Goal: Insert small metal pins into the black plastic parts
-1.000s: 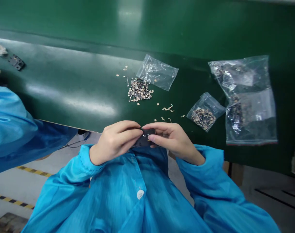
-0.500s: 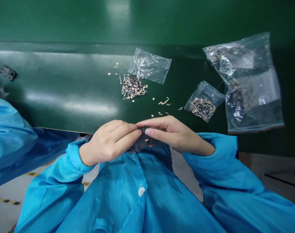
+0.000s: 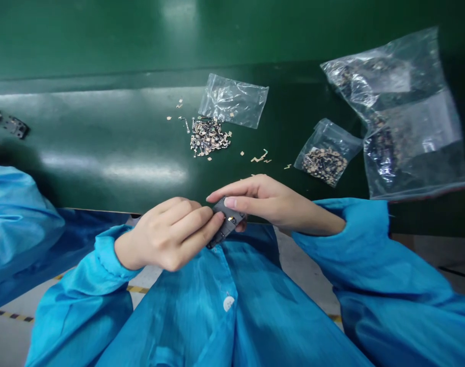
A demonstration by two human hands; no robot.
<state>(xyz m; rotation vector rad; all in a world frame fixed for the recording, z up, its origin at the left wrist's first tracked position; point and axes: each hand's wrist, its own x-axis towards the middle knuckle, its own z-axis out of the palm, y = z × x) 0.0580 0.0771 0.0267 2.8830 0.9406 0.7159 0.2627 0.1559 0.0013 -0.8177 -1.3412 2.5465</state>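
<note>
A small dark grey plastic part [image 3: 224, 230], flat and with a gold-coloured spot near its right side, is held tilted above my lap, close to the table edge. My left hand [image 3: 169, 232] grips it from the left, the fingers closed over its upper face. From the right, my right hand [image 3: 265, 201] pinches it, with the thumb on its upper end and the index finger stretched out past it. The fingers hide much of the part. Beyond the hands lies a pile of small metal and tan pieces [image 3: 209, 138] on the green table [image 3: 140, 137].
A flat clear zip bag [image 3: 243, 99] touches the pile. Loose tan pieces [image 3: 260, 158] lie scattered nearer me. To the right are a small bag of pieces [image 3: 324, 160] and larger bags [image 3: 415, 127]. At left are another person's blue sleeve [image 3: 16, 214] and a dark part [image 3: 16, 127].
The grey part has turned a little and shows more of its face. My left hand has shifted slightly down and left; the right index finger has lifted somewhat. The view has shifted slightly.
</note>
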